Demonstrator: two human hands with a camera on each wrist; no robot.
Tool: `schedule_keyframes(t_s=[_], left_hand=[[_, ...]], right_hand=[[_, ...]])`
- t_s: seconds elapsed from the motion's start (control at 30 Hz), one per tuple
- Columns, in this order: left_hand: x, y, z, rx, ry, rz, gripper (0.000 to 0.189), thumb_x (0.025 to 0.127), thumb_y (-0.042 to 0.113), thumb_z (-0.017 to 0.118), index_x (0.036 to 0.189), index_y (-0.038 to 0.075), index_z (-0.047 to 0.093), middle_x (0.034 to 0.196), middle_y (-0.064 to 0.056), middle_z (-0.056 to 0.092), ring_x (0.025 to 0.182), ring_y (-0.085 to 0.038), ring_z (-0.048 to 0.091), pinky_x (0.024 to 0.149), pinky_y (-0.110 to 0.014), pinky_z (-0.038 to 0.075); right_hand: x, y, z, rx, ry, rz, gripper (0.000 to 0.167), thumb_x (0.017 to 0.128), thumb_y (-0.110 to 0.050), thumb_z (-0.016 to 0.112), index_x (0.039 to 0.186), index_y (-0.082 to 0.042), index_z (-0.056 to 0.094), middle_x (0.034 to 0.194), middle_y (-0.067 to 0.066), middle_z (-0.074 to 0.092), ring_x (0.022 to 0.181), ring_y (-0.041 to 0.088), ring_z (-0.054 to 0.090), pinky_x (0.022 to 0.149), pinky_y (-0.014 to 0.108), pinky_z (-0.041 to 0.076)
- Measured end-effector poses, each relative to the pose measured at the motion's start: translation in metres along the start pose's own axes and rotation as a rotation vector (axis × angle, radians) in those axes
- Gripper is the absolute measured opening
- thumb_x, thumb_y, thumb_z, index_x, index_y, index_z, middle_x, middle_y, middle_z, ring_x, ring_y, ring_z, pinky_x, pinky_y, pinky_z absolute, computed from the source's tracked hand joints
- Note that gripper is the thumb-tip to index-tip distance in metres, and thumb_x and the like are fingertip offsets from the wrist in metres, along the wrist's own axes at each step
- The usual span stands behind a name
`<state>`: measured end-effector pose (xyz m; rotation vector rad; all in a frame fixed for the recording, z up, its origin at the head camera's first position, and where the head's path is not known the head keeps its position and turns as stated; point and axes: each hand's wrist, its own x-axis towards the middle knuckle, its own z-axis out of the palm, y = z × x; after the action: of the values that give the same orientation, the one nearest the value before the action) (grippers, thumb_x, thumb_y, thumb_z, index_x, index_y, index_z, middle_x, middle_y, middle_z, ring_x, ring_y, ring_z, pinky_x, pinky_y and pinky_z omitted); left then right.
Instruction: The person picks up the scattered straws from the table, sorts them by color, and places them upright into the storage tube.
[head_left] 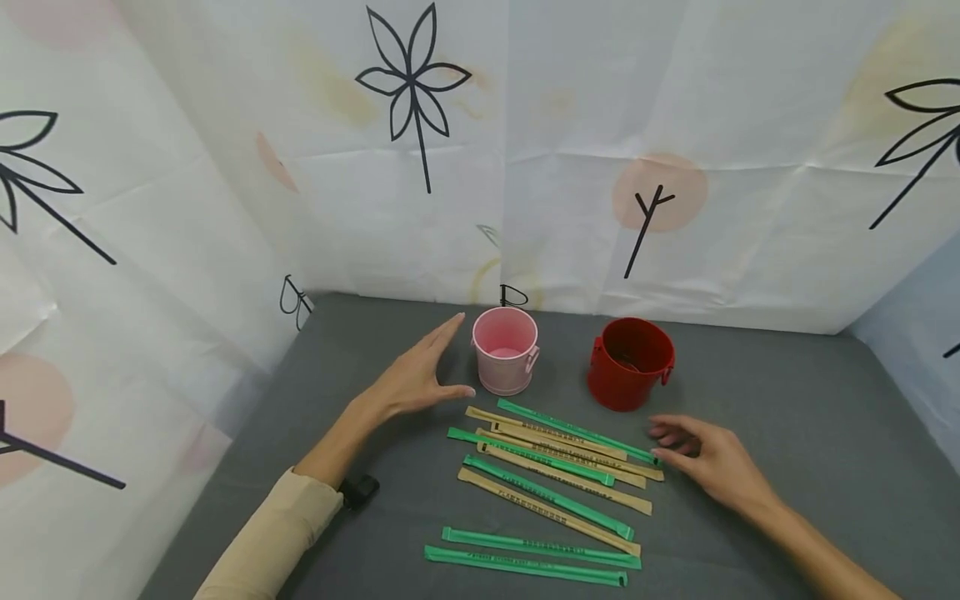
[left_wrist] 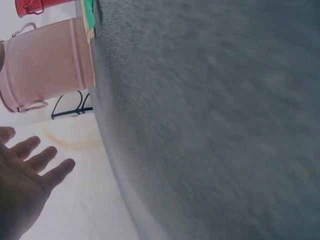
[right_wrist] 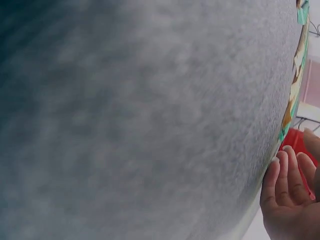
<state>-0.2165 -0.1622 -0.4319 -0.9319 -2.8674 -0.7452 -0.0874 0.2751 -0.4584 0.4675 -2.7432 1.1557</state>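
Note:
My left hand [head_left: 412, 375] hovers beside the small pink bucket [head_left: 504, 371], fingers straight and thumb spread, holding nothing. In the left wrist view the fingers [left_wrist: 55, 172] are apart from the bucket [left_wrist: 47, 60]. My right hand [head_left: 708, 458] is low over the grey table, its thumb tip right at the end of a long thin green paper-wrapped stick [head_left: 577, 431]. In the right wrist view its fingers [right_wrist: 282, 185] are loosely bent, the thumb apart from them. Several green and tan wrapped sticks [head_left: 551, 508] with printed lettering lie side by side, some overlapping.
A small red bucket [head_left: 630, 367] with side handles stands right of the pink one, behind the sticks. The grey tabletop [head_left: 795, 400] ends at a white cloth backdrop [head_left: 562, 108] with drawn leaves. A black strap device [head_left: 360, 492] sits on my left wrist.

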Motion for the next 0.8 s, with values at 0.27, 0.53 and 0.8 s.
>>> schedule_keyframes(t_s=[0.27,0.53,0.8], left_hand=[[0.021,0.007,0.005,-0.146,0.008,0.030,0.111,0.079,0.059,0.076,0.161,0.023,0.010,0.164,0.001,0.020,0.148,-0.023,0.025,0.113,-0.054,0.029],[0.040,0.010,0.011,-0.322,0.019,0.077,0.107,0.081,0.053,0.077,0.160,0.012,0.016,0.163,-0.005,0.025,0.143,-0.024,0.036,0.112,-0.047,0.034],[0.049,0.014,0.021,-0.378,0.060,0.091,0.098,0.084,0.044,0.074,0.159,0.013,0.020,0.161,-0.007,0.029,0.145,-0.022,0.032,0.113,-0.050,0.032]], right_hand=[[0.002,-0.002,0.008,0.013,-0.050,0.083,0.031,0.083,-0.009,0.080,0.112,-0.009,0.072,0.098,-0.002,0.072,0.079,0.002,0.062,0.066,0.023,0.053],[0.003,0.001,0.015,-0.016,-0.043,0.063,0.030,0.080,-0.009,0.082,0.108,-0.014,0.074,0.097,-0.007,0.069,0.078,0.002,0.058,0.066,0.023,0.051],[0.002,0.000,0.023,-0.087,0.016,0.012,0.025,0.078,-0.015,0.085,0.100,-0.023,0.078,0.092,-0.015,0.062,0.076,0.001,0.053,0.066,0.025,0.047]])
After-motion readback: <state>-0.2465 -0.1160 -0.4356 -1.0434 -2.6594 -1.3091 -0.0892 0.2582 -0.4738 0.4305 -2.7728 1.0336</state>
